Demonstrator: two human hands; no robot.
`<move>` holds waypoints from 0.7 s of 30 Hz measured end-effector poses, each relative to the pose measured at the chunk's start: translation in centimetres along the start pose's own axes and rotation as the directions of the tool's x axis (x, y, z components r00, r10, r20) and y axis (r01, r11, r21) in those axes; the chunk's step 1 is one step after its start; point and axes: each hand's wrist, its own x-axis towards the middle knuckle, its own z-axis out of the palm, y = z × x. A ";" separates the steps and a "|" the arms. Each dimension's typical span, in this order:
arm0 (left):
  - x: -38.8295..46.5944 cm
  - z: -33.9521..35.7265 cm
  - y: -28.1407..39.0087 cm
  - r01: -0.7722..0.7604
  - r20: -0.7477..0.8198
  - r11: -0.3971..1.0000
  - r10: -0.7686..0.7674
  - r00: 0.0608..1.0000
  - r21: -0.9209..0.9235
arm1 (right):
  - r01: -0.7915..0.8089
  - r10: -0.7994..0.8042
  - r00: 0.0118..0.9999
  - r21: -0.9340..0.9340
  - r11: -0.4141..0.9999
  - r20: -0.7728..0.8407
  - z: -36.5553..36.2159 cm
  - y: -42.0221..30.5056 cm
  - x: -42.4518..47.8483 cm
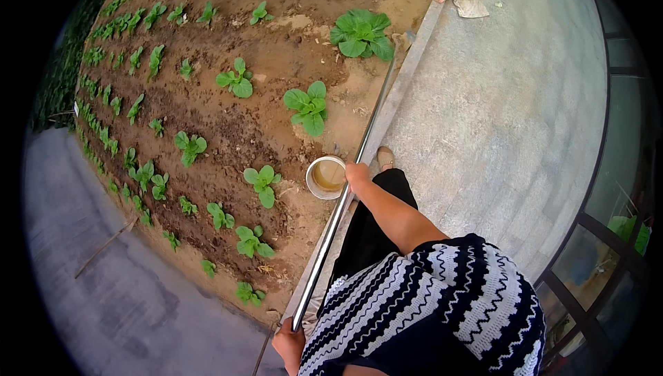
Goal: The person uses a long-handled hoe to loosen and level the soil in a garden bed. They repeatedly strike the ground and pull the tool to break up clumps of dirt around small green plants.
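Note:
A long shiny metal pole (327, 244) runs diagonally beside the garden bed. My left hand (289, 345) is closed around its near end, at the bottom of the view. Farther up the pole, my right hand (357, 175) grips it. Just left of that hand, a round white bucket (309, 179) holding brownish liquid sits at the bed's edge. The pole's far end reaches toward the curb near a large leafy plant (361, 34); what is attached there, if anything, cannot be made out.
Rows of green seedlings (248, 241) grow in the brown soil (217, 117). A pale concrete curb (409, 73) separates the bed from the paved walkway (497, 117), where a crumpled, dirty whitish bag (470, 0) lies. Dark-framed glass panels (585, 262) stand at right; grey pavement (114, 272) lies at lower left.

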 end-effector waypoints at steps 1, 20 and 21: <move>-0.6 0.3 -1.7 -0.006 -0.012 1.000 0.006 1.000 0.002 | -0.002 0.002 1.000 0.013 1.000 0.014 0.5 1.3 -1.2; -7.9 -1.1 -14.3 0.145 -0.232 0.989 -0.136 0.963 0.021 | -0.308 0.271 0.942 0.191 0.932 0.198 6.9 14.1 -11.7; -7.7 -0.5 -14.5 0.150 -0.219 0.989 -0.142 0.965 0.019 | -0.311 0.271 0.937 0.176 0.934 0.219 6.4 13.5 -11.7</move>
